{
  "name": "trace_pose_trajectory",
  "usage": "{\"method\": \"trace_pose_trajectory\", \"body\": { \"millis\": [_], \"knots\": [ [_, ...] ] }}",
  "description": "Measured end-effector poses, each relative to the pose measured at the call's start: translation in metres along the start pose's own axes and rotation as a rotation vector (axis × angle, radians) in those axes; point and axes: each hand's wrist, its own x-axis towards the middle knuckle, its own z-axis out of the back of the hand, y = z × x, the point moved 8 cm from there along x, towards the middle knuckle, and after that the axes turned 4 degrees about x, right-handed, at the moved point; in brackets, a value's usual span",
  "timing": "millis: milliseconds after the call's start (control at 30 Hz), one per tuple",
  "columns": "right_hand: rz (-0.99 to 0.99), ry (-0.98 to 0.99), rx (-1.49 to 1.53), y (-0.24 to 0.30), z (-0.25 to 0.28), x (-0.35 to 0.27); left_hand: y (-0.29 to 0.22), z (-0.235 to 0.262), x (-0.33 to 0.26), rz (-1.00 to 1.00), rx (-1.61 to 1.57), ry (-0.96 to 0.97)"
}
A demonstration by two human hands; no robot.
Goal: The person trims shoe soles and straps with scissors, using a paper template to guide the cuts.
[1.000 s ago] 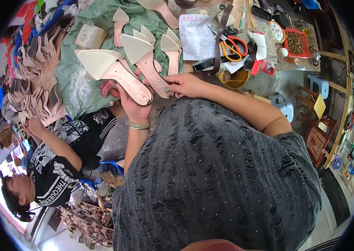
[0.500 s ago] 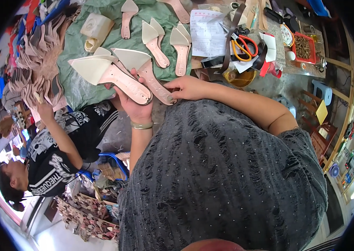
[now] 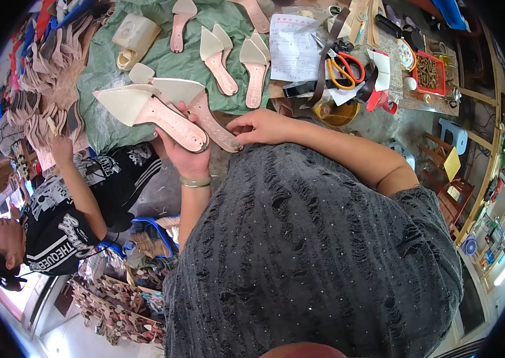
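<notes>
My left hand (image 3: 190, 156), with a bangle on its wrist, is closed around a pointed shoe piece (image 3: 175, 126), which has a pink insole and a cream toe. Beside and partly behind it lies a second shoe piece (image 3: 212, 126) of the same make. My right hand (image 3: 266, 127) pinches that one near its heel end. Behind these two, the rounded cream part of another piece (image 3: 142, 73) peeks out. Further back on the green sheet are a pair of shoe pieces (image 3: 221, 71) and another pair (image 3: 255, 74), toes pointing away.
Green plastic sheeting (image 3: 100, 113) covers the worktop. A cream plastic container (image 3: 136, 36) lies there. To the right are a paper sheet (image 3: 294, 51), orange-handled scissors (image 3: 348, 70) and a red tray of small brown pieces (image 3: 430, 73). At left, a co-worker (image 3: 67, 221) reaches toward stacked soles (image 3: 55, 59).
The view has shifted slightly, so most things sit a little further left. The two shoe pieces have spread slightly apart at the toes. Both hands keep their grip.
</notes>
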Motion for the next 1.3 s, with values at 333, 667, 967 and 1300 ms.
{"method": "trace_pose_trajectory", "body": {
  "millis": [333,667,967,1300],
  "knots": [
    [0.003,-0.038,-0.014,0.0,-0.005,-0.004,0.006,-0.003,-0.003,0.007,0.028,-0.05],
    [-0.038,-0.031,-0.012,0.005,-0.007,-0.009,0.007,-0.004,-0.016,0.017,0.027,0.003],
    [-0.059,-0.018,-0.051,0.004,-0.008,-0.011,0.012,-0.012,-0.023,0.019,-0.002,0.031],
    [-0.044,-0.043,-0.003,0.003,-0.005,-0.012,0.019,-0.027,-0.03,0.019,0.026,0.012]
  ]
}}
